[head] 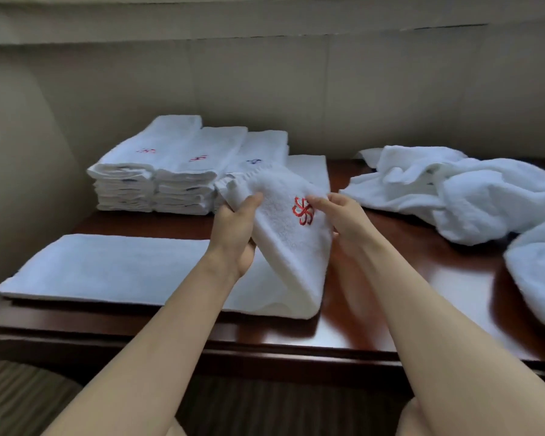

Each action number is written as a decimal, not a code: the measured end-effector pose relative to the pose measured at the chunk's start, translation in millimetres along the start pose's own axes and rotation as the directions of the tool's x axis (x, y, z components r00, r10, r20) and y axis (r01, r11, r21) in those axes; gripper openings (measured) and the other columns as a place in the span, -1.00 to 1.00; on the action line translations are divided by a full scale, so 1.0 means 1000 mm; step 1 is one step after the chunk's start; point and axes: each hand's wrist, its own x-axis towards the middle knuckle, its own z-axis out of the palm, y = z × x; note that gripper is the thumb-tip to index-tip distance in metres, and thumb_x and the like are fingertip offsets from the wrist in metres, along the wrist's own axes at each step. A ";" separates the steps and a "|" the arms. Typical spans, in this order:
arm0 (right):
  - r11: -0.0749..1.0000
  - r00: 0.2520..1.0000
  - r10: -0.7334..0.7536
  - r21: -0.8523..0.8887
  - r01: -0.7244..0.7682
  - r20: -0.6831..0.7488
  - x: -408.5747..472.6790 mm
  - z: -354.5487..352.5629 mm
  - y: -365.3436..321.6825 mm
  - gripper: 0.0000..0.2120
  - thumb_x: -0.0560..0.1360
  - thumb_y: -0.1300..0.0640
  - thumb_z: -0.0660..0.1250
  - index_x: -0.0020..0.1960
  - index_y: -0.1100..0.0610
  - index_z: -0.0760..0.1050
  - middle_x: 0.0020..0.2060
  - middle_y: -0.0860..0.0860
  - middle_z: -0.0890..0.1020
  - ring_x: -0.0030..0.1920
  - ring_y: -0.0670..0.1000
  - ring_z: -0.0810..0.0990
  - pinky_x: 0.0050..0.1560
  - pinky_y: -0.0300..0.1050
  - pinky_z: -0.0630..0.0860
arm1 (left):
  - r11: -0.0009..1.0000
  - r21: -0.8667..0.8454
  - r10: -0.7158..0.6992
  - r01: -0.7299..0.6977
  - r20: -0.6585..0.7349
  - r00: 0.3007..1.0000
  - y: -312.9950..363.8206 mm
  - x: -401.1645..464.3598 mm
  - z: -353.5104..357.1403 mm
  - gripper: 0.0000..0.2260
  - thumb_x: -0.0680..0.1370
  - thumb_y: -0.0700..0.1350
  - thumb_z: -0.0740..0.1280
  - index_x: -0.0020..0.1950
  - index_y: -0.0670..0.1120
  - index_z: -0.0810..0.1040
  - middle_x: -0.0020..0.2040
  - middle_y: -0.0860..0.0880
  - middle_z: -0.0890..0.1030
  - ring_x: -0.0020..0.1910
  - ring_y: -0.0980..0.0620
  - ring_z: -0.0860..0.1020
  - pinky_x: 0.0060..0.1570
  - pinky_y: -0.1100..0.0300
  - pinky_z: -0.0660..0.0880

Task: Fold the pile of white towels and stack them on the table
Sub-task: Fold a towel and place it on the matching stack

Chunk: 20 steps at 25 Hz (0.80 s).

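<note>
White terry towel (283, 228) lifts off the counter (375, 297) between both outstretched arms: the left hand (233, 234) grips its left edge, the right hand (346, 218) pinches its right edge beside the red emblem (302, 210).

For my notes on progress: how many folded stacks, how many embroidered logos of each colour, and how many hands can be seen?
Folded towel stacks at the back: 4
Red logos: 3
Blue logos: 1
Hands, left hand and right hand: 2
Total: 10

Glossy dark wood table (422, 278), beige panelled wall (296, 83), striped carpet (29, 398)
</note>
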 end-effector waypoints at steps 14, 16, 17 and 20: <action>0.825 0.883 -0.324 -0.355 0.440 0.341 0.063 0.279 0.022 -0.84 0.53 0.07 0.33 0.06 0.10 0.57 -0.12 -0.01 0.61 -0.03 0.04 0.58 -0.05 -0.11 0.48 | 0.885 0.442 0.335 -0.143 -0.394 0.856 0.104 0.037 -0.263 -0.35 0.55 -0.42 0.12 0.51 0.12 0.12 0.36 -0.03 0.37 0.25 -0.02 0.47 0.08 0.12 0.50; 0.744 0.877 -0.223 -0.507 0.435 0.425 0.068 0.305 0.044 -0.71 0.55 0.02 0.29 0.23 0.09 0.50 0.07 0.03 0.60 0.12 0.06 0.55 0.12 -0.05 0.47 | 0.860 0.509 0.322 -0.024 -0.507 0.800 0.102 0.039 -0.295 -0.33 0.50 -0.44 0.10 0.50 0.11 0.15 0.30 -0.09 0.41 0.18 -0.04 0.48 0.11 0.12 0.46; 0.687 0.877 -0.115 -0.601 0.410 0.466 0.070 0.314 0.056 -0.64 0.54 -0.03 0.28 0.31 0.06 0.44 0.17 0.03 0.57 0.19 0.08 0.51 0.22 0.01 0.42 | 0.824 0.561 0.310 0.072 -0.555 0.772 0.098 0.039 -0.308 -0.34 0.49 -0.42 0.10 0.50 0.09 0.16 0.28 -0.09 0.40 0.16 -0.04 0.45 0.15 0.14 0.41; 0.510 0.880 0.130 -0.792 0.337 0.458 0.068 0.325 0.072 -0.63 0.55 -0.03 0.26 0.33 0.02 0.41 0.25 0.01 0.50 0.27 0.12 0.43 0.30 0.05 0.29 | 0.742 0.626 0.269 0.239 -0.606 0.749 0.089 0.036 -0.326 -0.40 0.51 -0.39 0.12 0.49 0.03 0.22 0.23 -0.05 0.36 0.13 0.02 0.36 0.07 0.21 0.30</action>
